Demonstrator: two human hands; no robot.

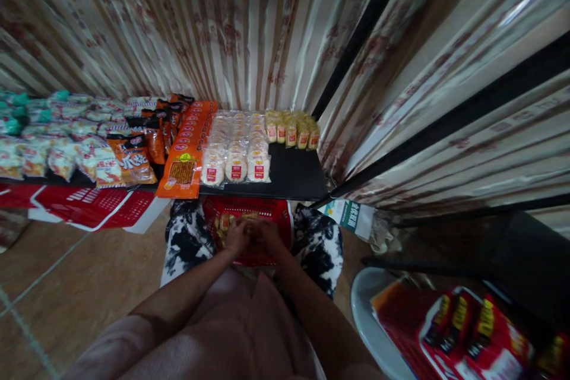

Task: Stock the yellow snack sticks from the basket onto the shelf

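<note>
Both hands are down inside a red plastic basket [285, 221] held between the knees. My left hand [238, 237] has its fingers closed on small yellow wrapped snack packets [252, 221]. From the other side, my right hand [268, 231] grips the same packets, its fingertips partly hidden in the dim light. More yellow packets [224, 222] lie in the basket, left of my left hand. On the black shelf just beyond, matching yellow packets [291, 132] stand in rows at the right end. Beside them are rows of round crackers in clear wrappers [236, 167].
An orange snack bag [187, 151] lies left of the crackers, then orange-and-black bags [133, 160] and white bags [62, 154]. Another red basket [98, 205] is below the shelf. A pale tub [363, 297] with red packages [476, 332] stands right. Black poles [369, 29] cross the curtain [244, 24].
</note>
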